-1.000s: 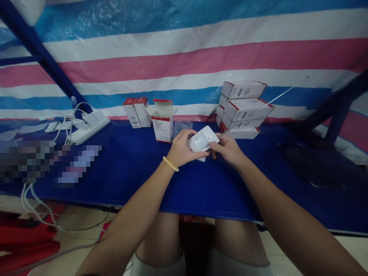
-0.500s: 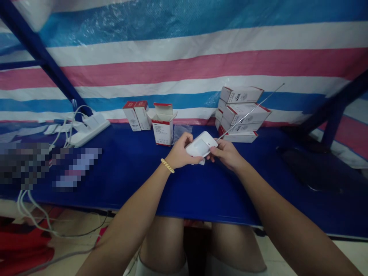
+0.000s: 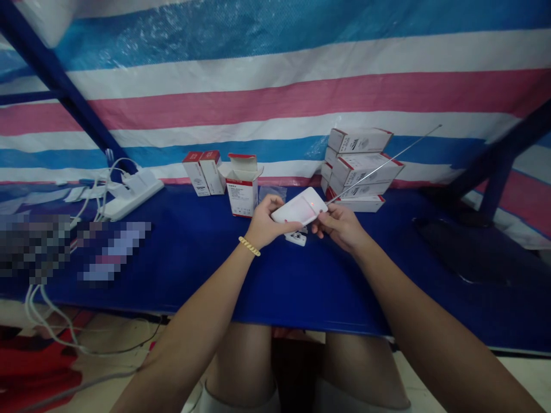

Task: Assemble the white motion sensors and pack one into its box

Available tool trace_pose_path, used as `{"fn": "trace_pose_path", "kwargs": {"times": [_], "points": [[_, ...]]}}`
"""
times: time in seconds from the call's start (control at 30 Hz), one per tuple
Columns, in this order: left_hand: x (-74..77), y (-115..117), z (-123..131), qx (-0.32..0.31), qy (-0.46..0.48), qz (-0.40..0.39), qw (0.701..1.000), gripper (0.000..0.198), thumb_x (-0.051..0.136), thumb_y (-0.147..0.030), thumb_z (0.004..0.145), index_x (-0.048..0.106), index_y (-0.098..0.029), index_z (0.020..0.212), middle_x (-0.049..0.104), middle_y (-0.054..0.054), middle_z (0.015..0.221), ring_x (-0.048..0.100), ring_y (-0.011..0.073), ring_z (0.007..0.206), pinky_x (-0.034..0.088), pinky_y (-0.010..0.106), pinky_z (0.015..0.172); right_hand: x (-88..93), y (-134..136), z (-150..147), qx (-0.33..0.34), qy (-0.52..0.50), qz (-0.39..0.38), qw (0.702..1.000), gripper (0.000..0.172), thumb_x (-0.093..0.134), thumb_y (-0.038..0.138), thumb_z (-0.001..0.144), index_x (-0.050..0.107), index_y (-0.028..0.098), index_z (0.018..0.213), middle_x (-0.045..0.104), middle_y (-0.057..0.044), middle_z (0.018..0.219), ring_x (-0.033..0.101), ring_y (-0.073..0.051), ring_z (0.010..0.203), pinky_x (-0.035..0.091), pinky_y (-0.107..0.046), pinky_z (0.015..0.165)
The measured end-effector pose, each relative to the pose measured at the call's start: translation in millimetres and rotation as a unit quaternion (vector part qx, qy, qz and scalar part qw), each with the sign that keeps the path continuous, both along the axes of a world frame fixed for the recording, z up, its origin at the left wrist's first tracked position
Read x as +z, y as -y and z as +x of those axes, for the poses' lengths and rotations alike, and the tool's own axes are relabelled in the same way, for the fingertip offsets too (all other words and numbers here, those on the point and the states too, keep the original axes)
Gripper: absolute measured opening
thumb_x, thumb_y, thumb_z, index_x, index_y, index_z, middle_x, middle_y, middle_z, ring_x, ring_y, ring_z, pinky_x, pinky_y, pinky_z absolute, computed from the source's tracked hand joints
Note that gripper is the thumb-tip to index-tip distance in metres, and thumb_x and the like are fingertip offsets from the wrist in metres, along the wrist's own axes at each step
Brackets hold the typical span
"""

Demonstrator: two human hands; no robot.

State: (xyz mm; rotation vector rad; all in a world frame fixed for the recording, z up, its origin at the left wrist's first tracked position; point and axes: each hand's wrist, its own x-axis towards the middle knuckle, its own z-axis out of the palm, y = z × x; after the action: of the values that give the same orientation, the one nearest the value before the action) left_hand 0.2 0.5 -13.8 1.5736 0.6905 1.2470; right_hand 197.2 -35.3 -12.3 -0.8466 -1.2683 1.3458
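Observation:
A white motion detector [image 3: 297, 207] with a small red light glowing near its right end is held above the table. My left hand [image 3: 269, 222], a yellow band on its wrist, grips its left end, thumb along the near edge. My right hand [image 3: 340, 226] is closed at the right end, fingers pinching by the base of the long metal antenna [image 3: 383, 165], which slants up to the right. Below the detector lies a small white part [image 3: 296, 238], partly covered. An open detector box [image 3: 242, 195] stands behind my left hand, beside a clear plastic bag [image 3: 273, 194].
Two closed boxes [image 3: 204, 173] stand left of the open one. A stack of boxes [image 3: 364, 166] rises behind my right hand. A white power strip [image 3: 135, 195] with cables lies at the left, a dark flat object [image 3: 456, 249] at the right of the blue table [image 3: 301, 298].
The detector has tilted and its red light now shows. The antenna tip has moved right. My right thumb has slid off the detector's face, and more of the white part below is visible.

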Motion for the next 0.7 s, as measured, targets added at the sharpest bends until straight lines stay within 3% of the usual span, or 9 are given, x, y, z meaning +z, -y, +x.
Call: {"fn": "trace_pose_path", "kwargs": {"times": [0.2,0.37,0.43,0.57,0.7], "points": [[0.3,-1,1,0.006,0.01,-0.005,1.0,0.058,0.09,-0.03,0.047,0.057,-0.019,0.093,0.065,-0.002,0.075,0.057,0.0119,0.06,0.047,0.024,0.052,-2.2,-2,0,-0.011,-0.001,-0.004,1.0,0.049,0.082,0.052,0.063,0.058,0.016,0.085,0.061,-0.001,0.058,0.057,-0.012,0.05,0.039,-0.021,0.041],[5.3,0,-6,-0.031,-0.059,0.035,0.997,0.04,0.082,-0.037,0.063,0.058,-0.019,0.089,0.061,-0.002,0.075,0.054,0.0115,0.062,0.045,0.025,0.054,-3.9,-3,2,0.002,0.02,0.005,1.0,0.049,0.081,0.052,0.064,0.059,0.015,0.089,0.063,-0.003,0.058,0.056,-0.012,0.049,0.039,-0.022,0.042],[5.5,2,-8,-0.006,-0.094,0.075,0.993,0.04,0.079,-0.037,0.066,0.057,-0.019,0.093,0.062,0.0,0.082,0.058,0.0142,0.069,0.047,0.027,0.059,-5.6,-3,1,0.0,0.028,0.006,1.0,0.048,0.081,0.051,0.065,0.059,0.015,0.089,0.063,-0.003,0.059,0.056,-0.012,0.049,0.039,-0.022,0.042],[0.7,4,-7,0.102,-0.218,0.179,0.954,0.068,0.085,-0.036,0.054,0.05,-0.019,0.11,0.064,0.007,0.102,0.063,0.0257,0.092,0.053,0.04,0.077,-8.6,-3,-5,-0.019,0.049,0.002,0.999,0.048,0.079,0.053,0.066,0.059,0.016,0.088,0.062,-0.002,0.057,0.056,-0.013,0.048,0.04,-0.023,0.04],[-0.5,1,-10,0.122,-0.285,0.261,0.914,0.071,0.083,-0.025,0.055,0.048,-0.018,0.116,0.062,0.01,0.108,0.062,0.0278,0.098,0.053,0.044,0.083,-0.4,-4,-4,-0.056,0.059,-0.006,0.997,0.051,0.081,0.053,0.062,0.061,0.015,0.088,0.062,-0.003,0.06,0.057,-0.013,0.05,0.038,-0.022,0.04]]}}
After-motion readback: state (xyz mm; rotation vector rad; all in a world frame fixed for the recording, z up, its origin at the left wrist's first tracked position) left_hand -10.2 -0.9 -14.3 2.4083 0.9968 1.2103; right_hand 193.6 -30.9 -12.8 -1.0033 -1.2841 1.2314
